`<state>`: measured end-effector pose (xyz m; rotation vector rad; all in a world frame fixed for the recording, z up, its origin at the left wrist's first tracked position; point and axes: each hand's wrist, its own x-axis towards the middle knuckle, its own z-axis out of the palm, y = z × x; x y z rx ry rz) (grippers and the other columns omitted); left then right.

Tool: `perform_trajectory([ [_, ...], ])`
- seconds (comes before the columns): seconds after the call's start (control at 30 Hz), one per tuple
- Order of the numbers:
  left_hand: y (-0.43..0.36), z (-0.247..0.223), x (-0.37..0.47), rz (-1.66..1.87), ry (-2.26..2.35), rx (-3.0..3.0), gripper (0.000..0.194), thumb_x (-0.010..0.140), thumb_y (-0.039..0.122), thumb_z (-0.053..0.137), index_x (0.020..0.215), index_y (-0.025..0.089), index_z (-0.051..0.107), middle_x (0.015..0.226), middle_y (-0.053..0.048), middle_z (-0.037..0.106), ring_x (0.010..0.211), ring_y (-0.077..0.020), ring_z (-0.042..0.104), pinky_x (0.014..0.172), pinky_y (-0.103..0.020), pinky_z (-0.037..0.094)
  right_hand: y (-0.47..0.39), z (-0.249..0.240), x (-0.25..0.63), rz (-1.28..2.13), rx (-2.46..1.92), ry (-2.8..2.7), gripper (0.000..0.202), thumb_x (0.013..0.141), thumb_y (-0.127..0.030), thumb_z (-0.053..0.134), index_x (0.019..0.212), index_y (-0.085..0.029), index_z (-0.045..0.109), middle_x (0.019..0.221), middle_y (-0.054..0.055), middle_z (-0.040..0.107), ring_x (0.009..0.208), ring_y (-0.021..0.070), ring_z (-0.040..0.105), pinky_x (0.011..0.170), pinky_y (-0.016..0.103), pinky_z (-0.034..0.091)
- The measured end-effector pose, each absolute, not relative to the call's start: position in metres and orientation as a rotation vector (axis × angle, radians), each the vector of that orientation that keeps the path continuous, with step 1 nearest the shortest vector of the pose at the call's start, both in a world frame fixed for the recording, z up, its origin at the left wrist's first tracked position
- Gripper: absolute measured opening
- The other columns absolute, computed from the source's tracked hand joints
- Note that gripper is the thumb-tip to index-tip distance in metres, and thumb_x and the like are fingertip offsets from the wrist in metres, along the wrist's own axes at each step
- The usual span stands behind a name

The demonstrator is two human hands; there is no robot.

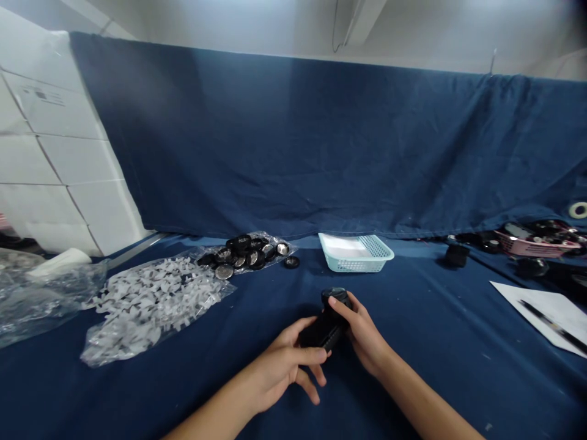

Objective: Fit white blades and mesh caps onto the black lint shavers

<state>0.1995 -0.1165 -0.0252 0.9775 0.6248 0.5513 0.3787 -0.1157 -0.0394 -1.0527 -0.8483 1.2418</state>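
Both hands are on a black object (324, 330) with a blocky body and a rounded far end; I cannot tell its exact kind. My left hand (287, 363) grips the near body from the left, thumb along the near edge and lower fingers partly spread. On the far right side, my right hand (360, 327) closes around it, thumb on the rounded end (334, 294). The object is held tilted above the blue cloth, and the fingers hide part of it. Beyond the hands stands a light-blue plastic basket (358, 264) with a white sheet inside.
To the left, a clear bag holds many small white pieces (151, 305). Behind it lie round black and silver parts (247, 250), one apart (291, 262). At right are white paper (545, 299), a pen (545, 319), a black block (457, 255) and a pink basket (534, 245).
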Motion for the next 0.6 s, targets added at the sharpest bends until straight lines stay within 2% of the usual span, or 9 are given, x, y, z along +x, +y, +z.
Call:
perform_trajectory([
  [0.23, -0.107, -0.033, 0.197, 0.72, 0.523, 0.745, 0.044, 0.082, 0.016, 0.057, 0.125, 0.013, 0.048, 0.089, -0.009, 0.064, 0.064, -0.0174, 0.064, 0.05, -0.03, 0.057, -0.111, -0.04, 0.381, 1.279, -0.965, -0.817, 0.041, 0.074, -0.046, 0.073, 0.104, -0.021, 0.063, 0.098, 0.004, 0.062, 0.087, 0.0183, 0.057, 0.071, 0.027, 0.047],
  [0.43, -0.106, -0.037, 0.195, 0.683, 0.467, 0.722, 0.048, 0.085, 0.018, 0.055, 0.132, 0.016, 0.042, 0.095, -0.011, 0.067, 0.065, -0.0201, 0.067, 0.051, -0.032, 0.057, -0.111, -0.044, 0.381, 1.279, -0.963, -0.794, 0.039, 0.075, -0.043, 0.072, 0.106, -0.021, 0.062, 0.102, 0.004, 0.063, 0.092, 0.0199, 0.057, 0.073, 0.027, 0.045],
  [0.5, -0.106, -0.035, 0.194, 0.641, 0.437, 0.703, 0.047, 0.089, 0.024, 0.051, 0.134, 0.016, 0.041, 0.1, -0.013, 0.068, 0.066, -0.0209, 0.068, 0.052, -0.033, 0.058, -0.114, -0.04, 0.381, 1.285, -0.956, -0.797, 0.037, 0.077, -0.042, 0.071, 0.107, -0.023, 0.062, 0.103, 0.003, 0.063, 0.093, 0.0196, 0.057, 0.074, 0.026, 0.044],
  [0.6, -0.107, -0.031, 0.194, 0.552, 0.414, 0.648, 0.051, 0.094, 0.044, 0.041, 0.13, 0.009, 0.047, 0.108, -0.018, 0.067, 0.064, -0.0216, 0.069, 0.052, -0.034, 0.058, -0.118, -0.033, 0.381, 1.32, -0.905, -0.85, 0.036, 0.079, -0.037, 0.068, 0.113, -0.025, 0.061, 0.109, 0.003, 0.064, 0.098, 0.0209, 0.056, 0.081, 0.029, 0.042],
])
